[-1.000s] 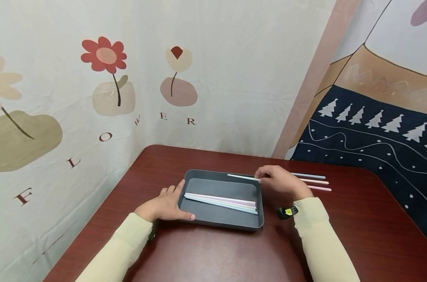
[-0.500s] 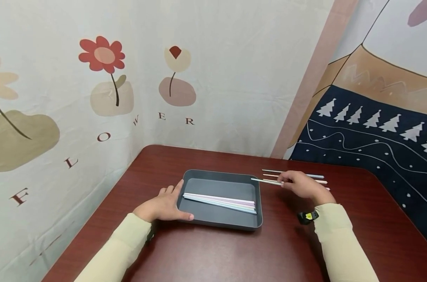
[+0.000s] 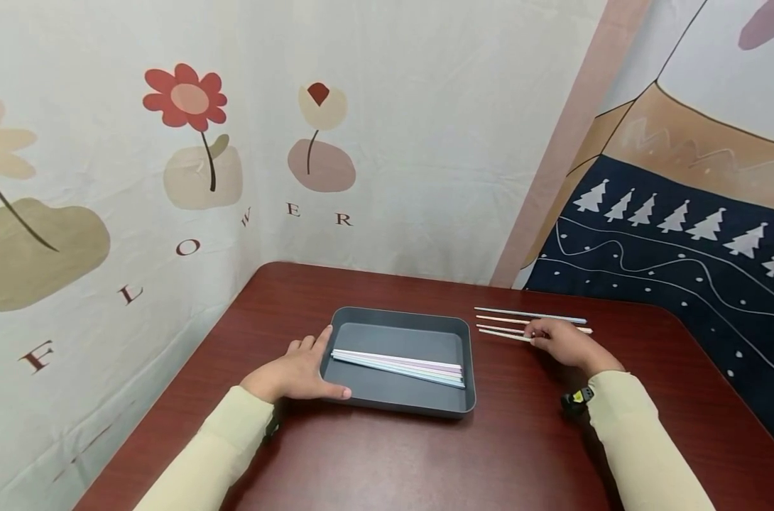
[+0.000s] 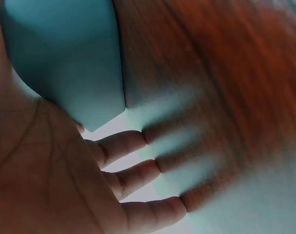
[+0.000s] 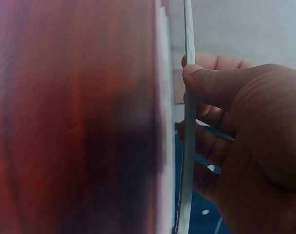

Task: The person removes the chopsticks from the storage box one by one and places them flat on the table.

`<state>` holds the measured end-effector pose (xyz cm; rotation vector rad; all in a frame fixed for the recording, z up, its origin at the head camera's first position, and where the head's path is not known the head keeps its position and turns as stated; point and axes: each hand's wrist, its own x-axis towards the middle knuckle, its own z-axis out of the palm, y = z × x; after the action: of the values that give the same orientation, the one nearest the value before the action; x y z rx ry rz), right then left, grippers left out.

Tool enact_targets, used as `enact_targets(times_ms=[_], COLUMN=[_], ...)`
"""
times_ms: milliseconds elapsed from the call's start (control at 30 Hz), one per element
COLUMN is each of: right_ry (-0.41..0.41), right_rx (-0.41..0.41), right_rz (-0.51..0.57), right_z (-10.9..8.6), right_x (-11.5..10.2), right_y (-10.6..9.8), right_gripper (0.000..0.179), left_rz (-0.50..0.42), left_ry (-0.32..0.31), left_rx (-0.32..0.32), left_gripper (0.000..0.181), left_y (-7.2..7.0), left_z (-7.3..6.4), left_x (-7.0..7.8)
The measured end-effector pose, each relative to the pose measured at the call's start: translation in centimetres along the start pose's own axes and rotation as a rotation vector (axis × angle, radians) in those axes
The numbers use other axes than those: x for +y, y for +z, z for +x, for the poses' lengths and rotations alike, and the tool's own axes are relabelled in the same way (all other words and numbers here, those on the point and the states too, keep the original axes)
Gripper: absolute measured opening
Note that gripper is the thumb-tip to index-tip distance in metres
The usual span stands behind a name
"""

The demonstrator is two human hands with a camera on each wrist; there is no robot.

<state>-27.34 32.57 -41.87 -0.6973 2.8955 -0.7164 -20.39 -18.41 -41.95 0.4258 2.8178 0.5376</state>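
Observation:
In the head view my left hand (image 3: 297, 370) rests against the near left corner of a grey rectangular tray (image 3: 393, 406), fingers straight and spread, thumb along the front rim. The left wrist view has the tray's outer wall (image 4: 65, 53) beside the palm, with fingertips down on the table. Inside the tray lies a bundle of pastel chopsticks (image 3: 396, 367). To the right, my right hand (image 3: 562, 344) pinches a pale chopstick (image 3: 505, 335) between thumb and fingers. The right wrist view has this chopstick (image 5: 188, 146) running lengthwise past the palm, close over the table.
Beyond the right hand, several more chopsticks lie side by side, a blue one (image 3: 530, 314) farthest back. The dark red table (image 3: 419, 461) meets a printed cloth backdrop (image 3: 425, 142) at its far edge.
My right hand has carried the pale chopstick rightward from above the tray's far right corner to the near side of the other chopsticks. The left hand and tray have stayed put.

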Motion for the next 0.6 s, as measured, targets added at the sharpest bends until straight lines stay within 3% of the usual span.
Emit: enact_targets(times_ms=[233,600], right_ry=[-0.025,-0.023], right_rx=[-0.012,0.008], right_rz=[-0.001,-0.033], right_z=[-0.2,-0.1], right_x=[1.0,0.9], right_y=[1.1,1.4], right_gripper=[0.019,0.019], left_rz=[-0.009,-0.022], left_ry=[-0.004,0.005], left_rx=[0.002,0.002], left_gripper=[0.135,0.136], left_y=[-0.2,-0.1], left_z=[-0.2,-0.1], left_x=[0.1,0.0])
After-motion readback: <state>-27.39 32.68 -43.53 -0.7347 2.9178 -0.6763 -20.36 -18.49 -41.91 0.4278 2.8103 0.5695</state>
